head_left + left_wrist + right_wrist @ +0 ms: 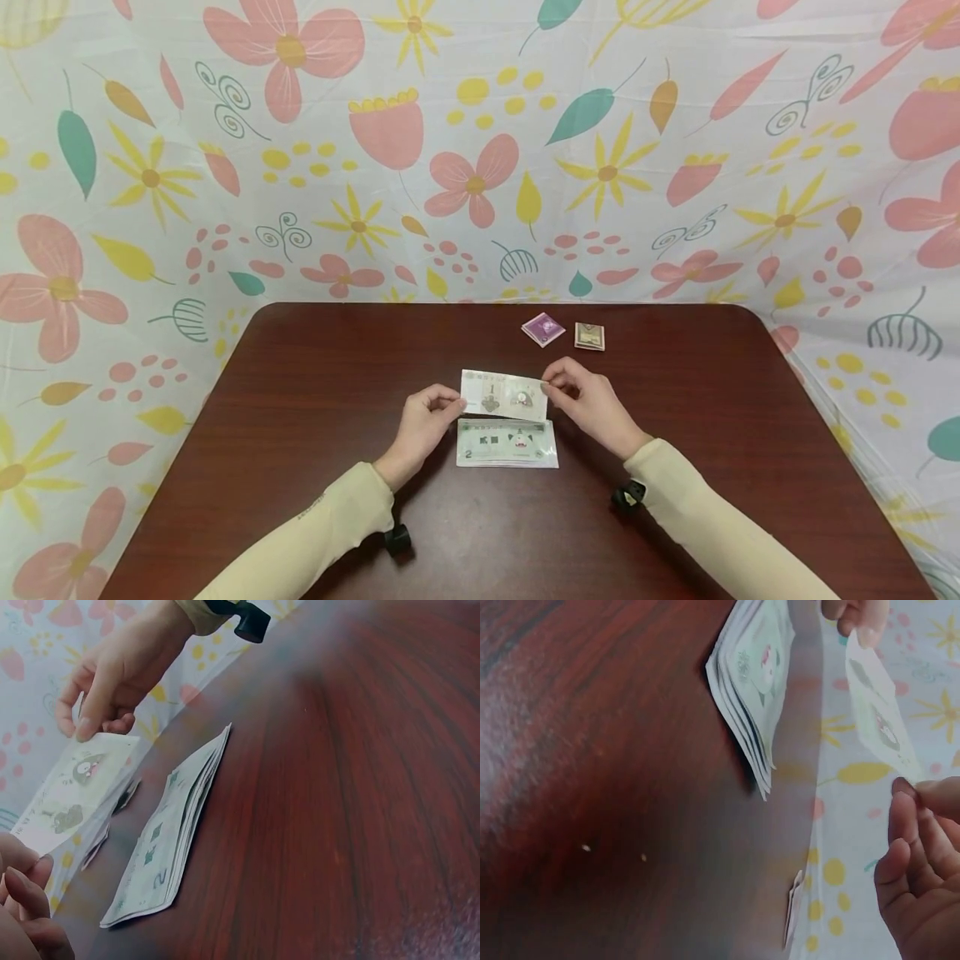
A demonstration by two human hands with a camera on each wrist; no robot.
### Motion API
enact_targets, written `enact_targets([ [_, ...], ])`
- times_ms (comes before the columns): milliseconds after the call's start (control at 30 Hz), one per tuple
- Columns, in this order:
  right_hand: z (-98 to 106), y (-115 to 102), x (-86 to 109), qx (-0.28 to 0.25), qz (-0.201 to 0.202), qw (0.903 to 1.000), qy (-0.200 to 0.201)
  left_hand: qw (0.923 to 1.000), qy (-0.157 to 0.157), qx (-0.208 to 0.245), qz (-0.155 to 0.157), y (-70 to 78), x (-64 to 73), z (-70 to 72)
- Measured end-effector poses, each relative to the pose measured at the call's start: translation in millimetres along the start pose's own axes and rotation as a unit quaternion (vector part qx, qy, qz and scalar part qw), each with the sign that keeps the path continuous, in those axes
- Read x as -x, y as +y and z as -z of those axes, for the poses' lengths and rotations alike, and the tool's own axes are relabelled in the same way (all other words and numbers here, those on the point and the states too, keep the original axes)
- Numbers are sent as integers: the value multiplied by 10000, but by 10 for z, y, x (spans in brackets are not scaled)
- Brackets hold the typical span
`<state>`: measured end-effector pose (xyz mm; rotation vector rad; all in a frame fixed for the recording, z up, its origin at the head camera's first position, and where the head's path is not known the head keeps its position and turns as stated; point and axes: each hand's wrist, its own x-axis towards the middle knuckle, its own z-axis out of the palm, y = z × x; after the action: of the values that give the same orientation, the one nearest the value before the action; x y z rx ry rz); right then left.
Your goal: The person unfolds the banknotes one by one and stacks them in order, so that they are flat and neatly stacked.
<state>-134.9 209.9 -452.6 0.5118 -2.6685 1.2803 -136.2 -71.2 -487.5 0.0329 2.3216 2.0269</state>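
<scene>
left hand [423, 425] and right hand [592, 406] pinch one note [504, 395] by its ends — long axis left-to-right, slanting slightly — above one stack [507, 444]; one purple packet [543, 328], one brown packet [589, 336].

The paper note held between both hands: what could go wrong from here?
The note is pinched at its ends by the left hand and right hand, so an uneven pull might tear or crease it. The stack of notes nearby has slightly spread edges; a brush could perhaps skew it.
</scene>
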Motion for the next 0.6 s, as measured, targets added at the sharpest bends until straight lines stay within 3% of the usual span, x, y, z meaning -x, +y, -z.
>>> enact_targets([
  [133,-42,-11,13,-137,165,9997,142,9997,74,220,-37,22,12,-16],
  [433,-102,9,29,223,726,9969,225,9968,63,773,204,48,44,-38],
  [600,-104,-1,60,221,663,9971,295,9983,-151,544,-137,37,62,-9],
])
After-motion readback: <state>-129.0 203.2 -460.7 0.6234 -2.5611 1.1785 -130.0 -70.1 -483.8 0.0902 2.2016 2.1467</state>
